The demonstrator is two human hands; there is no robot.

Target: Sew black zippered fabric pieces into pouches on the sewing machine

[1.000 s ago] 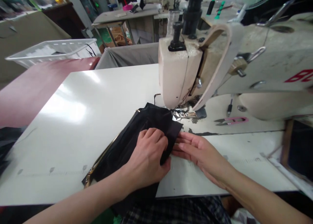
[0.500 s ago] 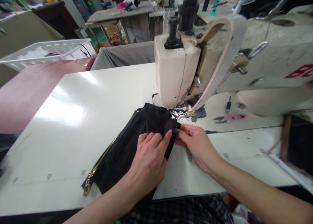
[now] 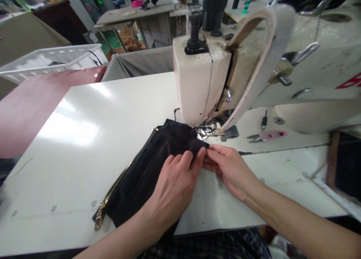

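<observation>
A piece of black fabric [image 3: 141, 180] lies on the white sewing table, its far right corner by the presser foot [image 3: 207, 132] of the sewing machine [image 3: 194, 78]. Along its left edge runs a gold-toothed zipper [image 3: 124, 173], with a metal pull [image 3: 98, 218] at the near end. My left hand [image 3: 179, 176] rests on the fabric, its thumb and index finger closed on the right edge. My right hand [image 3: 227, 166] pinches that same edge from the right, just in front of the presser foot. Its other fingers are partly hidden under the edge.
Pink-handled thread snips [image 3: 267, 136] and a small black-handled tool [image 3: 264, 121] lie on the machine bed to the right. A white plastic basket [image 3: 56, 57] stands at the back left, beside a pink surface [image 3: 42, 101]. A dark framed panel [image 3: 348, 165] sits at the far right.
My left hand has shifted slightly right and forward, its fingers now against my right fingertips at the fabric edge. The edge there looks more bunched. The camera view has tilted a little.
</observation>
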